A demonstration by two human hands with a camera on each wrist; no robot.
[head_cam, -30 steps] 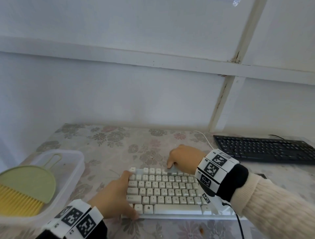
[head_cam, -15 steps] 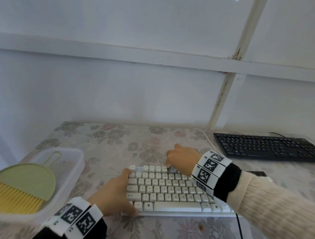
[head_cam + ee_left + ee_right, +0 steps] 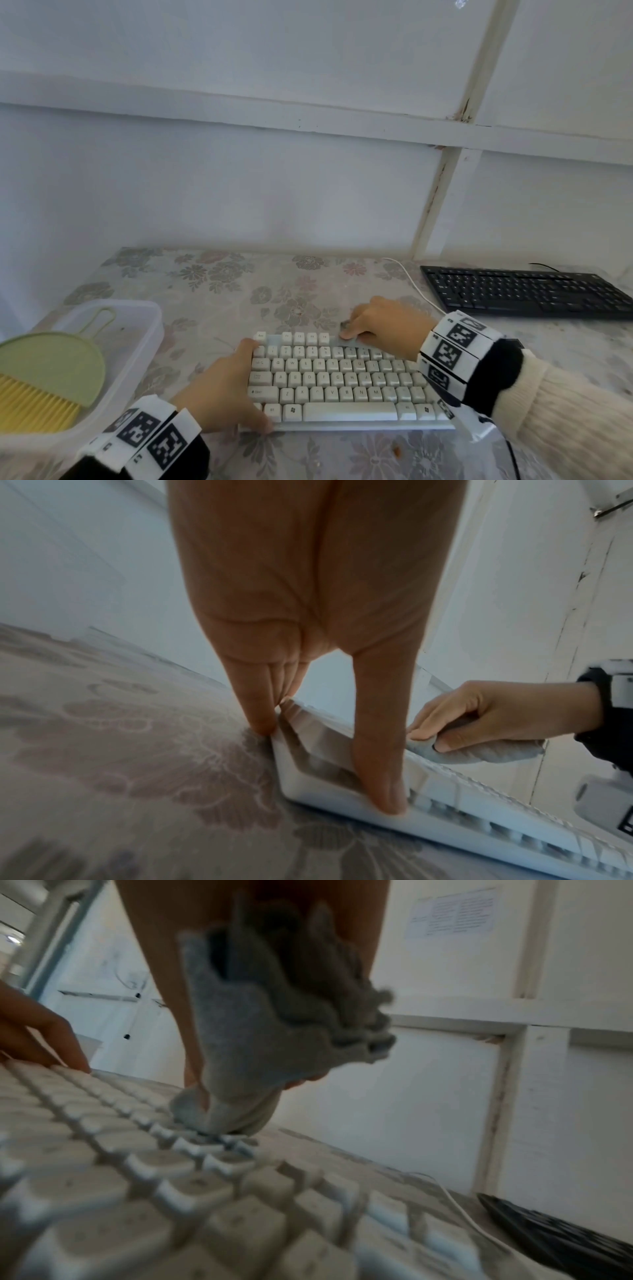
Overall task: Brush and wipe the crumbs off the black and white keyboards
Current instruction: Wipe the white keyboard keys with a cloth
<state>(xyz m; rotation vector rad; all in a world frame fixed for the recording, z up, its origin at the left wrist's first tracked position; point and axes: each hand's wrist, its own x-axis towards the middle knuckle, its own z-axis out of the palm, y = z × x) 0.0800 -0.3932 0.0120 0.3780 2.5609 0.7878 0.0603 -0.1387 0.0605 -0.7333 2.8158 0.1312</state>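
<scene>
Pinching a bunched grey cloth (image 3: 260, 1047), the right hand (image 3: 383, 327) wipes the far row of the white keyboard (image 3: 342, 380) near-centre on the bench while the left hand (image 3: 219, 394), fingers straight, braces its left end; next likely the black keyboard (image 3: 524, 291), far right.

Both hands are bare. The left hand (image 3: 219, 394) comes out of a black cuff, and a white band (image 3: 150, 435) printed with square black-and-white coded markers wraps that wrist. The right hand (image 3: 387, 325) has the same kind of marker band (image 3: 455, 349), several panels wide, over a black cuff (image 3: 496, 377). Behind that runs a cream ribbed knit sleeve (image 3: 575, 421). A thin dark cable (image 3: 512, 455) hangs below the right wrist.
</scene>
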